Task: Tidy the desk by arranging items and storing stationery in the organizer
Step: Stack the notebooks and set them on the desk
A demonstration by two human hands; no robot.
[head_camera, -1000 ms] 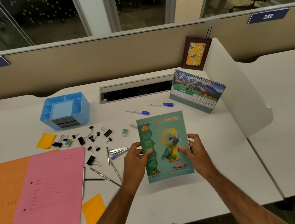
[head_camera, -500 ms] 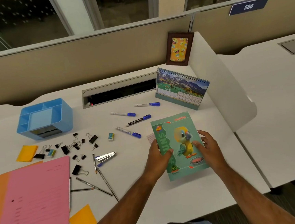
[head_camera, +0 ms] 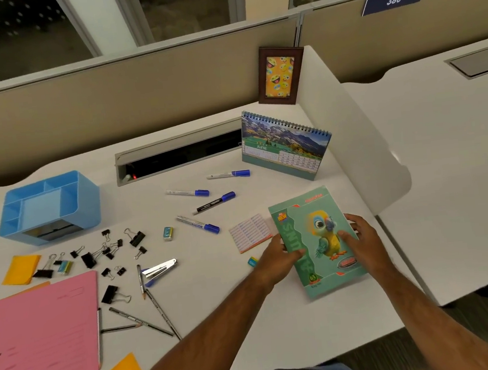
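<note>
Both the left hand [head_camera: 275, 255] and the right hand [head_camera: 359, 239] grasp the green notebook [head_camera: 315, 240] by its side edges, near the desk's [head_camera: 280, 344] right edge. Set down carelessly, it could cover the sticker sheet [head_camera: 250, 233] and small eraser [head_camera: 252, 262] just beside it.

green notebook [head_camera: 315, 237] carried right by both hands; label sheet [head_camera: 250, 233], eraser [head_camera: 252, 262] uncovered

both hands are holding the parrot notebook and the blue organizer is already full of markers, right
Not quite. Both hands, left and right, hold the notebook, but the head view shows the organizer with no markers in it; the markers lie on the desk.
</note>
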